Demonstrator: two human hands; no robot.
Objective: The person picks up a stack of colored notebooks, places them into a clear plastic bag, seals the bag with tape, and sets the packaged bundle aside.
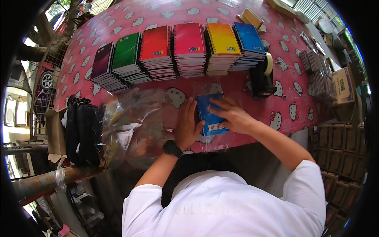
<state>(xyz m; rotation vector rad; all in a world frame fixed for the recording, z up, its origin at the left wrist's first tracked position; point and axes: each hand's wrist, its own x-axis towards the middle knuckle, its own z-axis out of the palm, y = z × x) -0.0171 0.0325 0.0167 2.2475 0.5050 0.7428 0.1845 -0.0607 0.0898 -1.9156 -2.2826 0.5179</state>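
Observation:
A small blue notebook [208,117] lies on the pink table near its front edge, with a white label low on its cover. Clear plastic film seems to surround it. Along its left side rests my left hand [188,125], fingers stretched out and thumb at the edge. My right hand [233,115] is spread over the right part of the cover, fingers apart and slightly blurred. Crumpled clear plastic bags [134,124] lie left of my left hand. Beyond my hands, several stacks of spiral notebooks stand in a row, from dark purple [103,61] to blue [248,37].
A black tape dispenser [260,85] stands to the right of the notebook. Black cloth-like items [83,130] and an open cardboard box [55,132] sit at the left edge. Brown bundles [316,73] and a carton [342,85] are at the right, above stacked brown boxes [341,138].

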